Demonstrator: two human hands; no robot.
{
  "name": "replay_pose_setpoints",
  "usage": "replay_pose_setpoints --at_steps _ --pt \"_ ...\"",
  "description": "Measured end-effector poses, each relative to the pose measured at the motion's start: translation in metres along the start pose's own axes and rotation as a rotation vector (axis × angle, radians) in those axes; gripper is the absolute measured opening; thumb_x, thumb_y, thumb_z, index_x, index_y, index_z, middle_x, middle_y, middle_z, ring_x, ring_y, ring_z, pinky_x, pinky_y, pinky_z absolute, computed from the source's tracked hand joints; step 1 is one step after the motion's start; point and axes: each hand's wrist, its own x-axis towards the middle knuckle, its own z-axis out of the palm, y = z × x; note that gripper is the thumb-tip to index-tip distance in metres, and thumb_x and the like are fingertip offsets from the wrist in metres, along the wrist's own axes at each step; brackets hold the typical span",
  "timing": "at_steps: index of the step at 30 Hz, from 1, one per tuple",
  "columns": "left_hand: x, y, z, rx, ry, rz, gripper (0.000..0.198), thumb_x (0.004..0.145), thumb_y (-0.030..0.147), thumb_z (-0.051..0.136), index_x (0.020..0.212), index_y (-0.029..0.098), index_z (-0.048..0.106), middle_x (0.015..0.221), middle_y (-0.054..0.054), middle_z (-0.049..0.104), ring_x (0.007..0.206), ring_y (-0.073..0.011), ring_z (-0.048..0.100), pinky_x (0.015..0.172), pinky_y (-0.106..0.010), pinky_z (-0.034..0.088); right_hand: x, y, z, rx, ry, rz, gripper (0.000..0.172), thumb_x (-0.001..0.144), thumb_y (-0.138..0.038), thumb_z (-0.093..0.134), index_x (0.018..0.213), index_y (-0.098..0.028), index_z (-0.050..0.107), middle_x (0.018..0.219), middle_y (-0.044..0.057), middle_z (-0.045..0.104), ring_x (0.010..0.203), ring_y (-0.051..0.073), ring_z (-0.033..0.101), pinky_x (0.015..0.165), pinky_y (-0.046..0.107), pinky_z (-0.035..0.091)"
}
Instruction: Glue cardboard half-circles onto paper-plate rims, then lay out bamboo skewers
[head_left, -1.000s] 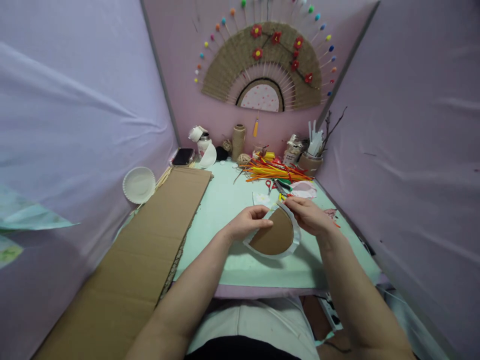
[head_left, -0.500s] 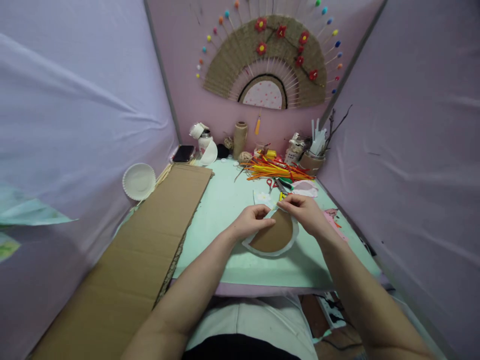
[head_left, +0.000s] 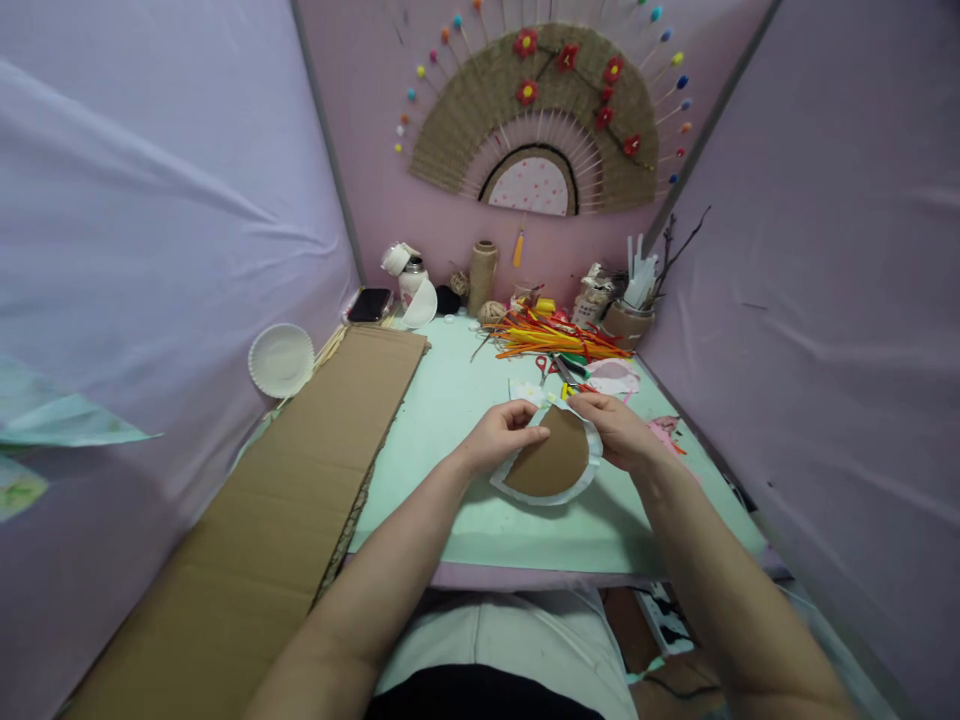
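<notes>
A brown cardboard half-disc lying on a white paper-plate piece [head_left: 551,465] sits between both hands on the mint-green table [head_left: 450,400]. My left hand [head_left: 504,435] pinches its left upper edge with curled fingers. My right hand [head_left: 616,428] grips its right upper edge, fingers closed around the rim. The far corner of the piece is hidden behind the fingertips.
A long cardboard sheet [head_left: 300,480] lies along the left of the table. A white paper plate [head_left: 281,360] rests beside it. Coloured sticks [head_left: 551,340], scissors [head_left: 544,368], twine spools and a cup of tools [head_left: 626,320] crowd the back. A woven fan [head_left: 536,120] hangs on the wall.
Both hands with the half-disc have shifted slightly farther away on the table; the right hand has slid down along the piece's right rim. The camera tilted a little.
</notes>
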Motion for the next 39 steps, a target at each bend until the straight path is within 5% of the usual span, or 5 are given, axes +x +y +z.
replay_pose_setpoints --at_steps 9,18,28,33,39 --pt "0.005 -0.012 0.0 0.148 0.085 0.033 0.035 0.067 0.041 0.075 0.081 0.014 0.059 0.074 0.0 0.06 0.068 -0.0118 0.054 0.064 -0.023 0.038 -0.005 -0.001 0.001 -0.75 0.281 -0.604 0.033 0.079 -0.049 0.061 0.066 -0.019 0.068 0.068 0.005 0.064 0.068 0.019 0.055 0.064 0.03 0.039" --pt "0.004 -0.008 0.0 -0.013 0.081 0.025 0.039 0.065 0.043 0.078 0.084 0.014 0.06 0.079 -0.001 0.063 0.071 -0.012 0.057 0.068 -0.024 0.041 0.001 0.007 -0.011 -0.067 -0.075 -0.046 0.042 0.07 -0.062 0.066 0.071 -0.02 0.068 0.066 0.004 0.066 0.062 0.018 0.059 0.063 0.031 0.046" --pt "0.007 -0.01 0.002 0.039 0.154 0.038 0.041 0.061 0.045 0.078 0.081 0.014 0.059 0.078 -0.001 0.064 0.071 -0.0124 0.057 0.067 -0.024 0.042 -0.006 0.01 -0.001 -0.718 0.318 -0.568 0.035 0.079 -0.051 0.059 0.064 -0.021 0.066 0.067 0.005 0.061 0.068 0.019 0.055 0.065 0.03 0.041" --pt "0.007 -0.01 0.003 -0.023 0.175 0.031 0.041 0.06 0.043 0.079 0.08 0.014 0.059 0.075 0.0 0.063 0.068 -0.0116 0.056 0.065 -0.024 0.041 -0.004 0.01 -0.006 -0.353 0.081 -0.244 0.053 0.085 -0.065 0.04 0.067 -0.021 0.065 0.068 0.007 0.066 0.069 0.022 0.059 0.062 0.032 0.046" --pt "0.007 -0.008 0.001 -0.057 0.165 0.005 0.043 0.059 0.044 0.08 0.08 0.014 0.058 0.075 0.0 0.063 0.066 -0.0112 0.056 0.064 -0.023 0.041 -0.002 0.015 -0.01 -0.062 -0.036 -0.043 0.04 0.063 -0.059 0.072 0.068 -0.02 0.065 0.066 0.003 0.065 0.061 0.018 0.057 0.062 0.032 0.047"
